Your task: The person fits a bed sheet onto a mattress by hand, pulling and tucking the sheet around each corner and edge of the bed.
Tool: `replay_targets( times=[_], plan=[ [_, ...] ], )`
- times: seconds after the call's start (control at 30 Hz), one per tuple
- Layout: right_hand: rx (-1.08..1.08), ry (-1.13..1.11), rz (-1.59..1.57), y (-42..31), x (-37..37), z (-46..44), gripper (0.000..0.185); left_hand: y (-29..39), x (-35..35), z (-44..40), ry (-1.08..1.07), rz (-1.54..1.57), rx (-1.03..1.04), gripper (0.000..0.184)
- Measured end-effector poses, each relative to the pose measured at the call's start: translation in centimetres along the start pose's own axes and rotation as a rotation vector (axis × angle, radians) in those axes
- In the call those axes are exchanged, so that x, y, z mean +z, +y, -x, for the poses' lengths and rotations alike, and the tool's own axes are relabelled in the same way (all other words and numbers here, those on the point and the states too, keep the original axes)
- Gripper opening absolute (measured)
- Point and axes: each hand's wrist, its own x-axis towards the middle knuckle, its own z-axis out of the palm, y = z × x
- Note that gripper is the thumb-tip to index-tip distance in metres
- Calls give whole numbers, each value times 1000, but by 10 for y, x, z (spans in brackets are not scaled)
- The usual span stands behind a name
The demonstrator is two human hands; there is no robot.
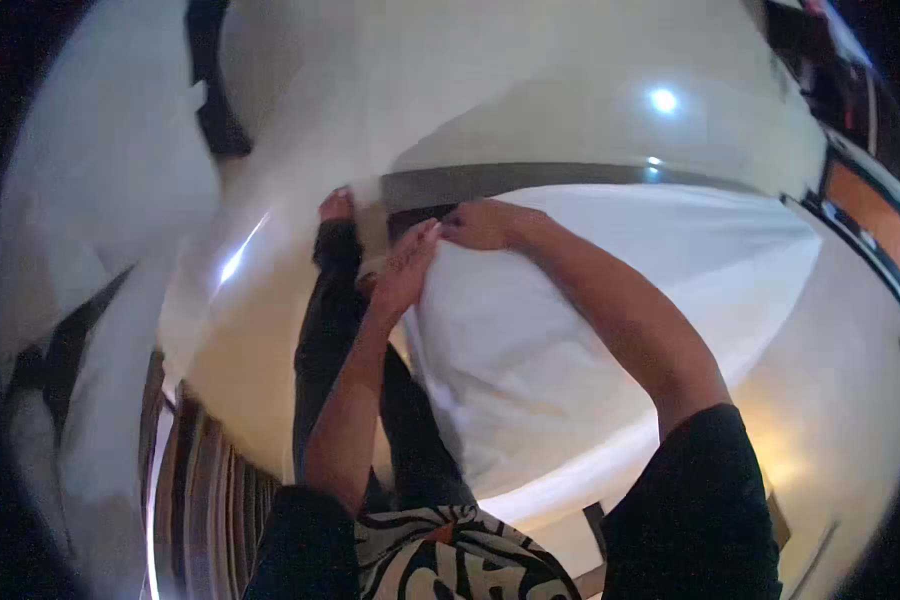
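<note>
A white sheet [530, 330] lies over a bed to the right of my legs. At its upper left corner my two hands meet. My left hand [407, 262] is at the left edge of the sheet, its fingers pointing up toward the other hand. My right hand [482, 224] bends over the corner with its fingers curled inward. What the fingertips hold is too small to make out. Below the hands the sheet has soft creases.
My bare foot [338, 205] and dark-trousered legs are on the pale floor [530, 90], left of the bed. Striped curtains [210, 450] hang at the lower left. An orange-brown panel [870, 215] stands at the right.
</note>
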Motion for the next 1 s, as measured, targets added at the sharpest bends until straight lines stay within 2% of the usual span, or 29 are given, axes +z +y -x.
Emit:
replay_targets(
  times=[0.03,0.07,0.17,0.2,0.27,0.3,0.37,0.43,0.47,0.57,0.73,0.8,0.83,0.9,0.93,1.0],
  plan=[
    [32,-14,-66,0,0,20,46,34,3,8,-11,158,-74,43],
    [63,3,-75,2,0,45,46,43,9,15,-46,161,-61,43],
    [42,254,-112,12,-9,116,55,68,6,27,-378,-166,421,39],
    [59,281,-102,18,-7,139,55,73,6,30,-392,-168,452,39],
    [9,572,-159,29,11,186,46,72,8,36,-353,-278,454,38],
    [41,605,-161,24,23,202,46,67,7,37,-344,-332,455,38],
    [267,856,21,12,38,226,28,54,4,26,-373,-233,342,38],
    [237,1128,71,16,53,213,16,55,2,22,-371,-118,245,39],
    [268,1180,77,14,51,209,15,55,7,21,-400,-116,272,39],
    [301,1267,56,16,56,206,15,55,5,17,-268,-97,65,38],
    [289,1327,50,26,58,208,17,105,20,65,-336,-211,140,39],
    [340,1381,37,29,65,209,17,107,36,74,-118,-542,442,39],
    [397,1502,15,26,74,206,20,104,40,82,-18,-698,601,39],
    [536,1760,11,15,85,192,27,85,30,82,-32,-647,623,39],
    [581,1792,-1,9,92,190,27,79,29,78,-14,-576,618,40],
    [582,1783,-122,-9,116,179,42,70,26,71,-11,-463,583,35]
  ],
)
